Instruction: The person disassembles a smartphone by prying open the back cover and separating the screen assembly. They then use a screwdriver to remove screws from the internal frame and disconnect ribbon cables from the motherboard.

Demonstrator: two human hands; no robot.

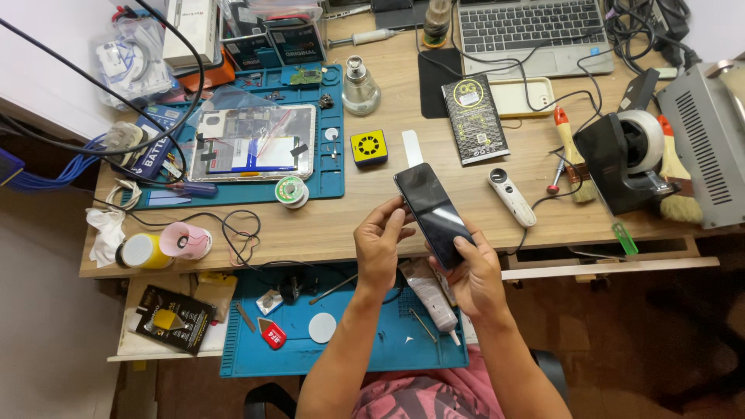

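Observation:
A black smartphone (431, 211) with a dark screen is held tilted above the front edge of the wooden desk (326, 221). My left hand (380, 247) grips its left edge with fingertips near the lower half. My right hand (473, 273) supports its lower end, thumb lying on the screen. Just under my hands, a grey glue tube (431, 299) lies on a blue work mat (349, 341) on the pulled-out shelf.
On the desk: a second blue mat (330, 174) with an opened tablet (252, 143), solder spool (292, 191), yellow square tool (368, 147), glass alcohol burner (361, 89), black packet (475, 118), white handheld magnifier (511, 196), tape dispenser (625, 159), brushes, laptop (531, 31), cables, and a grey machine (710, 140) at right.

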